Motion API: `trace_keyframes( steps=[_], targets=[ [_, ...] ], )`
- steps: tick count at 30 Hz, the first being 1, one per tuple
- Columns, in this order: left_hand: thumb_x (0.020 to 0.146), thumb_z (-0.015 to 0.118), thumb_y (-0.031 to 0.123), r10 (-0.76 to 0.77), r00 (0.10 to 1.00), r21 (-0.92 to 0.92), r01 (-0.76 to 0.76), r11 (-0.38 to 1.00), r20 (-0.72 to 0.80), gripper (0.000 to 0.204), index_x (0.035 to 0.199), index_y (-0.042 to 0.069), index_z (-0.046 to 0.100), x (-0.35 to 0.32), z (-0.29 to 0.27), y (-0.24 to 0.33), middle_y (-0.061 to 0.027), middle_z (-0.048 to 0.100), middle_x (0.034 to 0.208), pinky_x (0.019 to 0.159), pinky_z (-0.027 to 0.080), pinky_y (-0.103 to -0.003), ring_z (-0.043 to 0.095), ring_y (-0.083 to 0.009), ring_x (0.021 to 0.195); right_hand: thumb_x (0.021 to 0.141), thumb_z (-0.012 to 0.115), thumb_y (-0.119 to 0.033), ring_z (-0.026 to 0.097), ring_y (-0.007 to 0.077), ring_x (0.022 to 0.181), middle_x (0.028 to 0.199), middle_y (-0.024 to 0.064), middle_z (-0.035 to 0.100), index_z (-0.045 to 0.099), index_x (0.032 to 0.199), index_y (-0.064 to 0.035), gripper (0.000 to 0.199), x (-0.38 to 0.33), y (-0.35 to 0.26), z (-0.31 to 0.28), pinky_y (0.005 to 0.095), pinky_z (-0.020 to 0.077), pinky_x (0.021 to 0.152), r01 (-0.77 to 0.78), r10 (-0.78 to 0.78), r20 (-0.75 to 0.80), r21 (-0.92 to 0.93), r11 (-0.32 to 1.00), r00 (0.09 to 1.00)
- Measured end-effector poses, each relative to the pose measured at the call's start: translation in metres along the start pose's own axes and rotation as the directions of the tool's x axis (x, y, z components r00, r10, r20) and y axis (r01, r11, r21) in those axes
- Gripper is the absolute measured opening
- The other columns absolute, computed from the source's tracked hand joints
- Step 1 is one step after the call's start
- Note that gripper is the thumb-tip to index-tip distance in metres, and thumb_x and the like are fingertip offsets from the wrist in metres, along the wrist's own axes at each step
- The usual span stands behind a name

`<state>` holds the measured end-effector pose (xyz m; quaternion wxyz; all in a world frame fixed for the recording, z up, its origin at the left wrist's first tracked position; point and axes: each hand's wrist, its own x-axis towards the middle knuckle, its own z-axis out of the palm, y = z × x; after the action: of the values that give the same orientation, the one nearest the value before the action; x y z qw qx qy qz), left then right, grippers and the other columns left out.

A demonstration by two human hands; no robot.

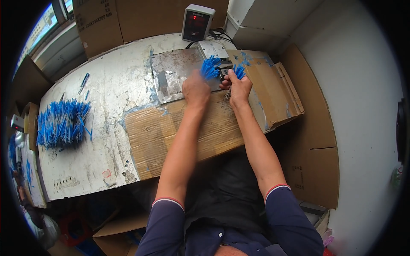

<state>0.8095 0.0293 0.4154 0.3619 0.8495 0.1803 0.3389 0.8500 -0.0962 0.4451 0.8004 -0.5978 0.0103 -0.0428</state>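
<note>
Smeared by motion, my left hand (196,88) is beside a bunch of thin blue wire-like strands (209,67). Its fingers are too blurred to show whether they grip that bunch. My right hand (240,86) is closed on another bunch of blue strands (238,71), with thin grey-brown ends hanging below the fist. Between the two bunches sits a small black and metal fixture (225,69), close to my right fingertips. A white machine box (213,49) stands just behind it. A worn metal plate (171,70) lies left of the fixture.
A large pile of blue strands (64,123) and a pen (84,83) lie on the white table (102,149). A display box with red digits (198,23) stands at the back. Cardboard (188,132) covers the near edge; a carton (273,91) sits right. Another person's arm shows far left.
</note>
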Motion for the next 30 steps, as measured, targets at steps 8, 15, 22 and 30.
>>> trace_keyframes(
  steps=[8, 15, 22, 30],
  targets=[
    [0.085, 0.062, 0.006, 0.021, 0.999, 0.025, -0.022, 0.999, 0.031, 0.019, 0.104, 0.004, 0.063, 0.000, 0.002, -0.001, -0.0215, 0.071, 0.087, 0.077, 0.051, -0.051, 0.068, -0.0423, 0.084, 0.088, 0.072, -0.005, 0.065, 0.0149, 0.062, 0.081, 0.0077, 0.068, 0.068, 0.097, 0.0026, 0.012, -0.011, 0.018, -0.020, 0.0296, 0.0604, 0.054, -0.035, 0.033, -0.022, -0.082, 0.996, 0.999],
    [0.083, 0.060, 0.002, 0.072, 0.997, 0.024, -0.073, 0.997, 0.038, 0.023, 0.105, 0.004, 0.064, -0.001, 0.002, -0.002, -0.0197, 0.070, 0.090, 0.079, 0.051, -0.050, 0.068, -0.0398, 0.088, 0.081, 0.072, 0.005, 0.069, 0.0178, 0.065, 0.082, 0.0107, 0.070, 0.068, 0.098, 0.0045, 0.017, -0.012, 0.012, -0.019, 0.0305, 0.0591, 0.053, -0.017, 0.037, 0.068, -0.266, 0.964, 0.997],
    [0.083, 0.058, 0.001, 0.165, 0.984, 0.084, -0.170, 0.982, 0.072, 0.018, 0.101, 0.003, 0.062, -0.002, 0.003, -0.003, -0.0188, 0.068, 0.091, 0.079, 0.051, -0.049, 0.066, -0.0393, 0.089, 0.081, 0.068, 0.009, 0.067, 0.0187, 0.059, 0.082, 0.0128, 0.068, 0.064, 0.093, 0.0051, 0.013, -0.015, 0.009, -0.015, 0.0332, 0.0594, 0.050, -0.054, 0.054, -0.009, -0.284, 0.957, 0.999],
    [0.093, 0.055, 0.005, -0.164, 0.963, -0.231, 0.114, 0.966, -0.211, 0.022, 0.115, 0.001, 0.056, 0.007, 0.007, -0.006, -0.0226, 0.065, 0.105, 0.081, 0.050, -0.054, 0.064, -0.0469, 0.097, 0.084, 0.063, 0.008, 0.071, 0.0254, 0.057, 0.078, 0.0156, 0.066, 0.059, 0.094, 0.0053, 0.011, -0.014, 0.010, 0.003, 0.0350, 0.0594, 0.043, -0.082, 0.065, -0.075, -0.241, 0.967, 0.995]
  ],
)
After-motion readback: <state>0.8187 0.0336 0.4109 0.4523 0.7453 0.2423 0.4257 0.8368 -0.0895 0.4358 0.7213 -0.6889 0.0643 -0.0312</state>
